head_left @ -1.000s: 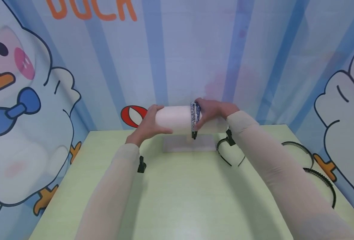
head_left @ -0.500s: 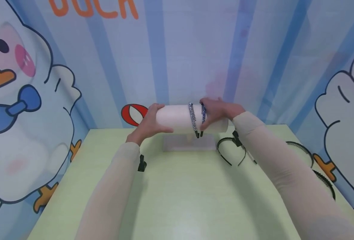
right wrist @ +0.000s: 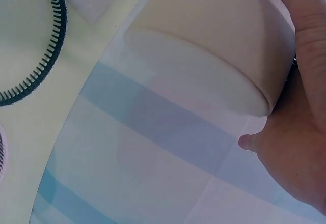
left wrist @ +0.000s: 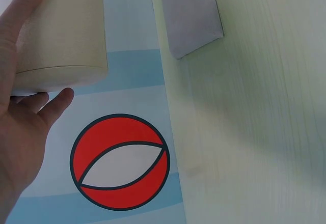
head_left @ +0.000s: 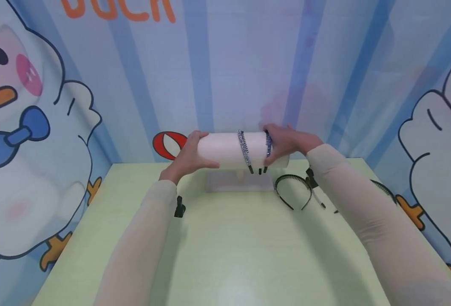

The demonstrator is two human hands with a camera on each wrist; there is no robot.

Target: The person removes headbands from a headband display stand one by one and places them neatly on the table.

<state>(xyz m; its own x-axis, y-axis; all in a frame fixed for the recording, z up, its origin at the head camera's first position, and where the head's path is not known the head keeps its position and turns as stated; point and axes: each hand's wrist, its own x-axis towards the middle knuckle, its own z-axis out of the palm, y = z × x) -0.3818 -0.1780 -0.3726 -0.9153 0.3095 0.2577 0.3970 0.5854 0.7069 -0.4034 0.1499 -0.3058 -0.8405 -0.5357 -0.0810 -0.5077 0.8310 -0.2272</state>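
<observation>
A white padded roll (head_left: 221, 151) lies horizontally on a headband stand, above its pale base (head_left: 225, 182). My left hand (head_left: 188, 158) grips the roll's left end, thumb in front and fingers behind; the left wrist view shows the roll (left wrist: 66, 35) under that hand (left wrist: 20, 142). Near the roll's middle a silver glittery headband (head_left: 244, 148) sits over it, slightly tilted. Further right, my right hand (head_left: 288, 142) pinches a dark blue glittery headband (head_left: 268, 144) that straddles the roll. In the right wrist view, my right hand (right wrist: 300, 147) mostly hides that headband.
On the table (head_left: 225, 255), right of the base, lies a black toothed headband (head_left: 292, 176). A pale headband with a dark tip (head_left: 319, 199) and another dark headband (head_left: 384, 190) are partly under the right sleeve. A striped cartoon curtain (head_left: 233, 72) hangs behind.
My right hand has slid the blue headband rightward along the roll, away from the silver one, opening a gap between them. My left hand stays on the roll's left end.
</observation>
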